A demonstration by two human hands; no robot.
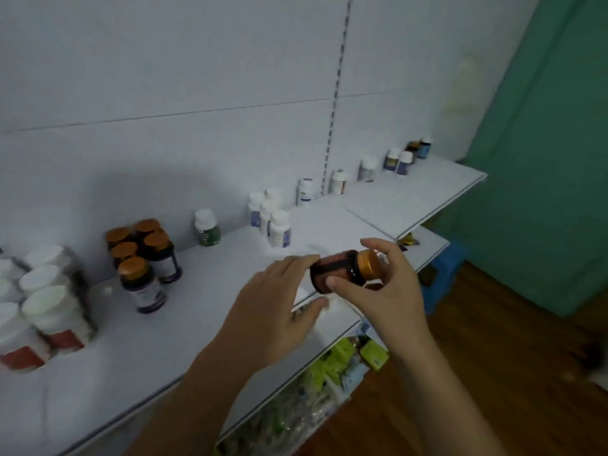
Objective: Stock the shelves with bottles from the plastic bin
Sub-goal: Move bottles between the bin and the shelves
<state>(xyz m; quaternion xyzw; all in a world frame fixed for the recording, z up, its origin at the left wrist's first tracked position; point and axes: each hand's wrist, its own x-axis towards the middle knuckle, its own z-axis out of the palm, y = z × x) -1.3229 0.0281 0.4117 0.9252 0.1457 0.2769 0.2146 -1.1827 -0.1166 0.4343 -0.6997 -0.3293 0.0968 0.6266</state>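
Head view, looking down along a white shelf (197,324) backed by a pale panel. Up in the air over the shelf's near edge, right of centre: a dark amber bottle (339,269) with a gold-orange cap, tipped on its side, cap end to the right. Gripped by the right hand (385,291), thumb laid on the bottle's body, the other fingers curled over the cap from the far side. Just left of the bottle, the left hand (273,304), palm down, fingers straight and close together, thumb spread apart below. Fingertips right at the bottle's base, contact too blurred to tell.

On the shelf, left of the hands: a cluster of orange-capped dark bottles (141,251), upright and touching one another. Nearer and further left, at the frame's edge: big white-capped bottles (49,307) with red labels, packed together. Farther along the back panel: a single green-labelled bottle (207,227), then a tight group of white bottles with blue labels (271,218). On the next shelf section (411,199), far right: a loose row of small bottles (367,168) standing along the back. Below the near edge: a lower shelf with green packets (342,357). Right of all that: wooden floor (493,357), a blue stool (442,274), a green wall (559,159).
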